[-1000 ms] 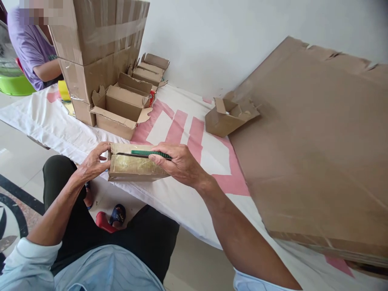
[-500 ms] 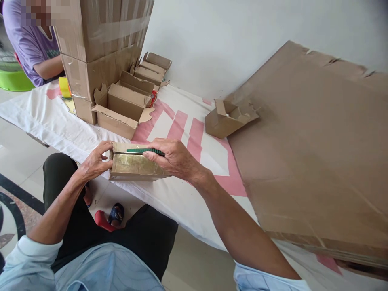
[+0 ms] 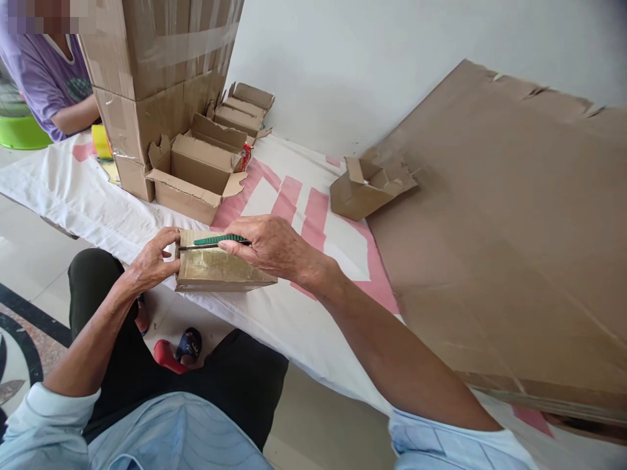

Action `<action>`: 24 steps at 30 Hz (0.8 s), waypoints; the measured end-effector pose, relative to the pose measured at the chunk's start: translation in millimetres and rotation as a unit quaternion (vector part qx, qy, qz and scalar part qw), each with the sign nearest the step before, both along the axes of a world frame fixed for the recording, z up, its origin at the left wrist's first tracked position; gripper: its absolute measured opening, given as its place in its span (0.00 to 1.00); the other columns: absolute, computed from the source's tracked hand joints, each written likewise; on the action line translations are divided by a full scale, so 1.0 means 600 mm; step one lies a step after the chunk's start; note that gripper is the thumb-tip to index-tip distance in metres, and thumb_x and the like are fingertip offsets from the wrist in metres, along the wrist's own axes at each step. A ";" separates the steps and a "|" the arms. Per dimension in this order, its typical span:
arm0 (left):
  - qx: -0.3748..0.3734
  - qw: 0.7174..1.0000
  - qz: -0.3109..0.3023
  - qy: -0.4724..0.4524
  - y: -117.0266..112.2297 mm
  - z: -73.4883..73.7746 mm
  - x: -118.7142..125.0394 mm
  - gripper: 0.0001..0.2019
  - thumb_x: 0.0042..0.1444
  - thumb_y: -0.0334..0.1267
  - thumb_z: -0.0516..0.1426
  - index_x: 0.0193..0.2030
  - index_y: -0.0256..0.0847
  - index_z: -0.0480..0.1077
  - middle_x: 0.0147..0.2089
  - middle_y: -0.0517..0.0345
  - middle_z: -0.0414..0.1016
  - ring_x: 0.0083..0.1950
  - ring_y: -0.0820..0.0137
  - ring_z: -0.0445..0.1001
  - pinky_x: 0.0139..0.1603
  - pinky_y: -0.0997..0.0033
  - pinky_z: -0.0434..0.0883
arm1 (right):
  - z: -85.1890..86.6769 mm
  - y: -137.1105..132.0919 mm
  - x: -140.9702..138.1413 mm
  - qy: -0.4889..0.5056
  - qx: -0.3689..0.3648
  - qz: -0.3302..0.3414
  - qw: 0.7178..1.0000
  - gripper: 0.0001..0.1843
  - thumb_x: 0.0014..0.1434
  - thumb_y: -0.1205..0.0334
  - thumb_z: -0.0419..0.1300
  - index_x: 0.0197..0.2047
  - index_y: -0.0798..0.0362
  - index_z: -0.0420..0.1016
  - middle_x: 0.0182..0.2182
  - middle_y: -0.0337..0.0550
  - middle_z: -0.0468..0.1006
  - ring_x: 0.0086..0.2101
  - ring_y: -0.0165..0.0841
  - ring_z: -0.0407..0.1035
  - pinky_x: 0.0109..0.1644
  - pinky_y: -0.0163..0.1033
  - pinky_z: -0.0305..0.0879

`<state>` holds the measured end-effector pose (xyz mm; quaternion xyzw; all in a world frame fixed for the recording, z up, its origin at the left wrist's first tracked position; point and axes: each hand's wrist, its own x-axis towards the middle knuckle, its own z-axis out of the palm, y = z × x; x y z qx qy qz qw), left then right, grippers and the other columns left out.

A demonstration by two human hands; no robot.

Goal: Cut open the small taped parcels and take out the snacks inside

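A small closed cardboard box [image 3: 223,269] with shiny clear tape lies at the front edge of the table. My left hand [image 3: 153,261] grips its left end, thumb and fingers bent around the corners. Over the box's top is my right hand [image 3: 269,245], closed around a utility knife [image 3: 213,240] with a green ribbed body. The dark, thin edge of the knife lies along the top of the box and points toward my left hand. My right palm hides the rest of the knife.
Open cardboard boxes [image 3: 183,196] stand beside a tall stack of taped cartons [image 3: 112,117]. Another open box [image 3: 360,196] sits near large flat cardboard sheets [image 3: 499,261] on the right. A person in a purple shirt [image 3: 44,78] is behind the stack. Yellow tape [image 3: 101,141] lies nearby.
My right hand has moved left along the box with the knife, bringing its tip closer to my left hand. The left hand keeps its grip, and the view has shifted slightly.
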<state>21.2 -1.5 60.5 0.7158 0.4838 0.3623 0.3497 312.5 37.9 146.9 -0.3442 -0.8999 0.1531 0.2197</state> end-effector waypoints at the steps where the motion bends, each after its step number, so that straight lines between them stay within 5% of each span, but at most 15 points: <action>1: 0.001 1.000 0.000 0.003 0.000 0.000 0.000 0.18 0.58 0.41 0.65 0.55 0.48 0.82 0.69 0.49 0.78 0.67 0.51 0.78 0.57 0.55 0.81 | 0.000 0.002 -0.001 -0.007 0.005 0.000 1.000 0.16 0.75 0.52 0.67 0.35 0.48 0.84 0.31 0.40 0.82 0.33 0.35 0.71 0.37 0.42 0.55; 7: 0.006 1.000 -0.004 0.020 0.000 0.007 0.000 0.17 0.57 0.41 0.64 0.54 0.47 0.81 0.66 0.49 0.78 0.66 0.52 0.78 0.56 0.56 0.81 | 0.002 0.003 -0.003 -0.035 0.048 0.000 0.998 0.18 0.76 0.52 0.67 0.33 0.49 0.81 0.29 0.40 0.78 0.30 0.34 0.65 0.35 0.43 0.48; 14: 0.004 0.999 0.001 0.040 0.001 0.010 0.003 0.17 0.58 0.43 0.63 0.53 0.45 0.80 0.66 0.50 0.78 0.64 0.54 0.78 0.55 0.58 0.81 | 0.016 -0.005 -0.014 -0.125 0.056 -0.008 0.991 0.16 0.80 0.55 0.60 0.43 0.54 0.85 0.38 0.48 0.86 0.37 0.38 0.72 0.39 0.44 0.52; 24: -0.009 0.999 -0.005 0.044 0.003 0.013 -0.003 0.19 0.59 0.44 0.64 0.56 0.46 0.81 0.70 0.48 0.77 0.67 0.53 0.79 0.56 0.57 0.81 | 0.009 -0.009 -0.007 -0.172 0.062 -0.006 0.983 0.21 0.82 0.52 0.55 0.43 0.54 0.83 0.36 0.48 0.82 0.35 0.37 0.70 0.37 0.43 0.50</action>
